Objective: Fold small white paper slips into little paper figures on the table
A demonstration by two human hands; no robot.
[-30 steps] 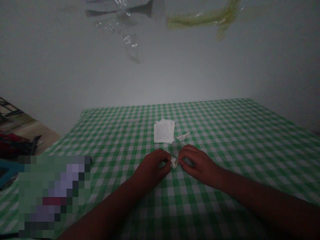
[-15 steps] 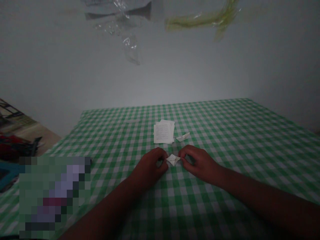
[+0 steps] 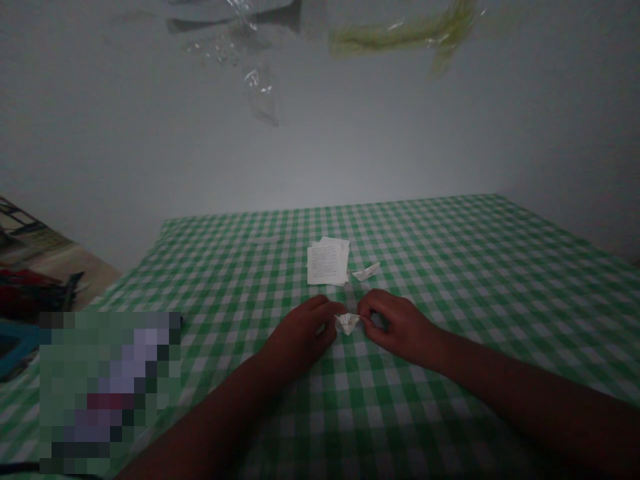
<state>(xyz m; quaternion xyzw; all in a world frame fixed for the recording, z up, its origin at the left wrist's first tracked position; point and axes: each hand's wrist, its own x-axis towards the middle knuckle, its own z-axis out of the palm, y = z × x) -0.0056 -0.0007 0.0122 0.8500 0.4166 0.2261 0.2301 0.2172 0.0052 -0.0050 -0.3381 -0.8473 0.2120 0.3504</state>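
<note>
A small folded paper boat point(image 3: 348, 325) of printed paper is between my two hands, just above or on the checked cloth. My right hand point(image 3: 397, 325) pinches its right tip between thumb and forefinger. At its left end, my left hand point(image 3: 305, 331) has the forefinger stretched along the upper edge and the thumb below, closed at the tip. Beyond my hands lies a second folded paper boat point(image 3: 367, 271), on its side. To the left of that one is a loose stack of square printed sheets point(image 3: 325, 263).
A green-and-white checked tablecloth point(image 3: 430, 240) covers the table, which meets a pale wall point(image 3: 380, 133) with tape and plastic on it. A blurred-out object point(image 3: 117, 387) lies at the front left. Red and blue items point(image 3: 30, 293) are beyond the table's left edge.
The boat's upper point has gone down, leaving a flatter top edge. My left forefinger has stretched rightward over it. My right hand has stayed nearly still.
</note>
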